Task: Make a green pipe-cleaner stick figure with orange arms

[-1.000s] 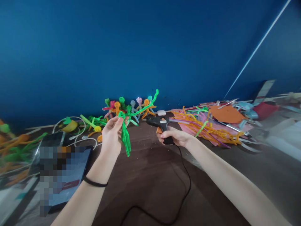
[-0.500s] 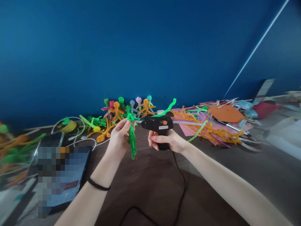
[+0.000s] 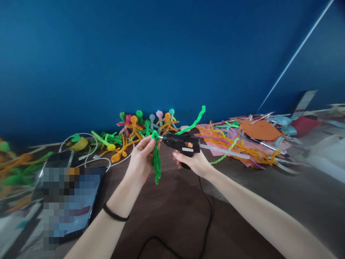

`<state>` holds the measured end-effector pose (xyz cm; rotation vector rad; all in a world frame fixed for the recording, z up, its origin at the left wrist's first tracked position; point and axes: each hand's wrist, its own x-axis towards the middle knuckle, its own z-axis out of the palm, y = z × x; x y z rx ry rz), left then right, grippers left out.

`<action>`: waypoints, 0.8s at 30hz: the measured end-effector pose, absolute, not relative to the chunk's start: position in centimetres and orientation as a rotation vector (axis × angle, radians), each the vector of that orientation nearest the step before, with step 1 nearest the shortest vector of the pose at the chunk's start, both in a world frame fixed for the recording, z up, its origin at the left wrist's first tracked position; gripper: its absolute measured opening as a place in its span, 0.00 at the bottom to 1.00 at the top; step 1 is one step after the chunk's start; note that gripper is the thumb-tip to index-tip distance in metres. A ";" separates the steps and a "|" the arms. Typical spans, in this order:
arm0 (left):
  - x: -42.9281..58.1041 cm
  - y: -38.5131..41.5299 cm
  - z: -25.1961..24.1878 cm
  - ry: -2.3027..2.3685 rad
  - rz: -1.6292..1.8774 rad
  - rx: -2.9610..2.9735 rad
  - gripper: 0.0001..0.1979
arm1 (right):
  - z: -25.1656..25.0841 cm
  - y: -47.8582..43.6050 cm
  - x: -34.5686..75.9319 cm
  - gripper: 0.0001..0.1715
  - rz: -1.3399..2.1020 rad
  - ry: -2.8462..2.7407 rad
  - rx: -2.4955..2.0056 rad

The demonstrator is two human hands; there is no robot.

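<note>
Blue wall; twisted green pipe-cleaner fig. [image 3: 156, 163]

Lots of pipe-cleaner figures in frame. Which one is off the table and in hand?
The green figure, pinched in the left hand at the glue gun tip. The others stand against the blue wall.

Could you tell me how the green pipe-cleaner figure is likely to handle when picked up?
Probably very light: the left hand pinches the green pipe-cleaner figure by fingertips alone. Likely bendy yet shape-holding: its free end curves upward unsupported. Its fuzzy surface shouldn't slip.
</note>
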<state>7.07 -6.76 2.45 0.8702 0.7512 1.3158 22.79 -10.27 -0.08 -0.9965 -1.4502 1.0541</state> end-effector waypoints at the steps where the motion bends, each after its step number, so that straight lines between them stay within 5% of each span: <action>1: 7.1 -6.8 2.5 0.753 1.312 0.867 0.13 | 0.0 -10.3 22.8 0.11 1.052 -1.458 -0.997; 24: 7.2 -6.9 2.5 0.753 1.306 0.859 0.14 | -0.3 -10.2 22.8 0.07 1.023 -1.450 -1.006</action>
